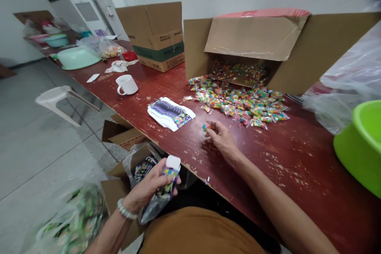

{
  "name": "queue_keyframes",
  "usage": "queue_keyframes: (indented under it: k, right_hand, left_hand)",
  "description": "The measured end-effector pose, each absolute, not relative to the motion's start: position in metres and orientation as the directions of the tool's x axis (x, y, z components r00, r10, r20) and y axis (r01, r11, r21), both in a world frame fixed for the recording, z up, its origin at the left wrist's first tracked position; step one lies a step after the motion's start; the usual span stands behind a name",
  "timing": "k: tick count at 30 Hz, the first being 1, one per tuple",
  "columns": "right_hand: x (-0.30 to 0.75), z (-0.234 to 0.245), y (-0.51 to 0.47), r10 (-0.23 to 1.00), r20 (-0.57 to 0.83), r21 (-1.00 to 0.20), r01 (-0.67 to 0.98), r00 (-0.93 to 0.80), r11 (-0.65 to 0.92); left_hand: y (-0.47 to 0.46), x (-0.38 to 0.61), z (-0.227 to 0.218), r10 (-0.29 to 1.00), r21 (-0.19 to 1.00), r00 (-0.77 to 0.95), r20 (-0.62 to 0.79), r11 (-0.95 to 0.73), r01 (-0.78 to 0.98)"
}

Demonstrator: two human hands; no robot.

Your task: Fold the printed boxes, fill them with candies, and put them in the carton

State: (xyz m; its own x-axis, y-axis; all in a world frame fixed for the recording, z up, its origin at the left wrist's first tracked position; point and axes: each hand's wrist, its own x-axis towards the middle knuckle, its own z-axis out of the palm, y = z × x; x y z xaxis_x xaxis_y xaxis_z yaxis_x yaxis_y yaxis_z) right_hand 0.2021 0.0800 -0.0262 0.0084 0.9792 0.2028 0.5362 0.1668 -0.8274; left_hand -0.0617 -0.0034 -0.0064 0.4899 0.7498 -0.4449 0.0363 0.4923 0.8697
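Red-brown paint, chipped in places, covers the long table [268,190] where the work is spread out. The left hand [160,180] wraps its fingers around 1 small printed carton [169,180], held upright just off the table's near edge, its white end flap standing up. The right hand [222,139] is low over the tabletop, thumb and fingertips pinching 1 wrapped sweet [205,127], apart from the rest.

Judging by how things lie, plenty is left: a broad heap of wrapped sweets [238,105] spills from the mouth of a big cardboard box [256,39] lying on its side, with more inside. Left of the heap, a stack of flat printed sleeves [169,113] rests on the table, apparently unused. As for what is done, dark printed packs [145,166] sit in a lined box [114,192] below the table edge; they look much like the held carton, though whether they are filled I cannot tell. Nor can I see how much the held carton contains; its raised flap suggests it is unfinished.

Beyond the sleeves stands 1 white mug [127,85]; a lime-green basin [358,145] sits at the far right.
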Motion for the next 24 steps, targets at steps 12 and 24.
queue_keyframes:
  k: [12,24]
  right_hand:
    - [0.15,-0.011,-0.001,0.991,0.136,-0.991,-0.002,-0.002,0.136]
    - [0.167,0.001,-0.002,0.903,0.387,-0.871,0.247,-0.186,0.424]
  left_hand:
    - [-0.008,-0.003,0.014,0.865,0.946,0.443,-0.234,0.307,-0.1]
    - [-0.006,-0.008,0.011,0.921,0.982,0.369,-0.124,0.168,-0.089]
